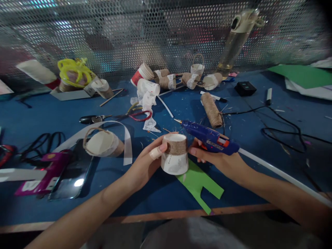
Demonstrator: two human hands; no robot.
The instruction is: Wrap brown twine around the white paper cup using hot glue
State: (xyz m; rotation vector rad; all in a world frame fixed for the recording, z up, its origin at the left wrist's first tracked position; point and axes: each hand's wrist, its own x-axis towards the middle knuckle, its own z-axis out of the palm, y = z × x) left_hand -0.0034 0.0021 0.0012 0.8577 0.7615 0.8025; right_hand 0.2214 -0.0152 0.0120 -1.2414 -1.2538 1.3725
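Note:
My left hand (145,162) is closed around an upside-down white paper cup (175,159) with brown twine wound round its upper part; a bandage wraps one fingertip. My right hand (215,159) grips a blue hot glue gun (207,137), its nozzle pointing left just above the cup's rim, and its fingertips touch the cup's right side. A white glue stick sticks out of the gun's back toward the right. Under the cup lies a green paper cut-out (199,183) on the blue table (246,114).
A twine spool (211,110), scissors (116,117), a twine-handled cup basket (103,142), a phone (70,173), a purple device (44,171) and black cables (282,128) lie about. Several wrapped cups, a bottle (234,41) and a mesh screen stand behind. The table's front edge runs below my arms.

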